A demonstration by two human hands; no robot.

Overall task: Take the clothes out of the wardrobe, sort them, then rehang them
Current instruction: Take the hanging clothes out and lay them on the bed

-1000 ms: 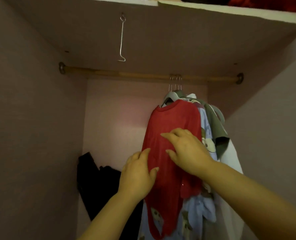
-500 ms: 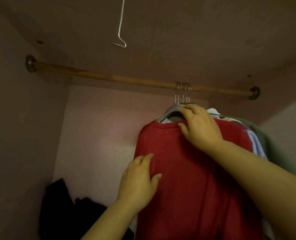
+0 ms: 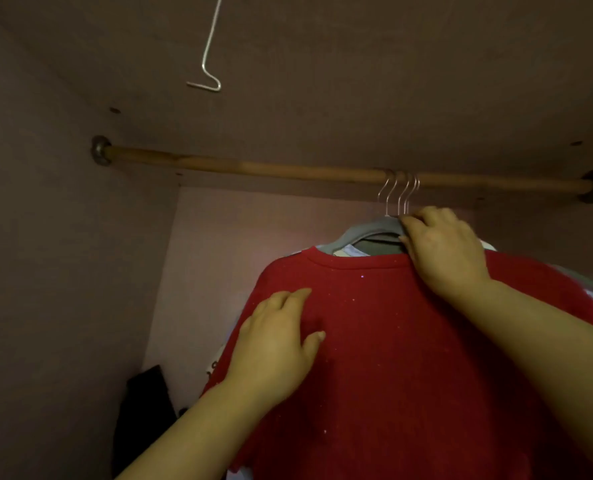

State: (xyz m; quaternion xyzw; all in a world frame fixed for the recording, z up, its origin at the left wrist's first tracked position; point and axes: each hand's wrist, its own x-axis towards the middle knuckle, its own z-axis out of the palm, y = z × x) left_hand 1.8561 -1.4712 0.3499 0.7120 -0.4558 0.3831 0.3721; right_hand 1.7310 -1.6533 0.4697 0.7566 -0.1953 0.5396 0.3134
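The right hand [image 3: 444, 251] grips the grey hanger [image 3: 367, 232] under the rod [image 3: 253, 168] at centre right, the left hand [image 3: 274, 344] lies spread on the red shirt [image 3: 409, 358], and the bunched hooks [image 3: 400, 194] could snag together

- Left hand [image 3: 274, 344] and right hand [image 3: 440, 251] both in view, both bare.
- Left forearm [image 3: 191, 431]: bare from the wrist to the lower frame edge.
- Right forearm [image 3: 547, 358]: bare from the wrist to the right frame edge. It fills more of the view than the left.
- Left thumbnail short and plain.
- Light dim and reddish, so finer detail cannot be read.
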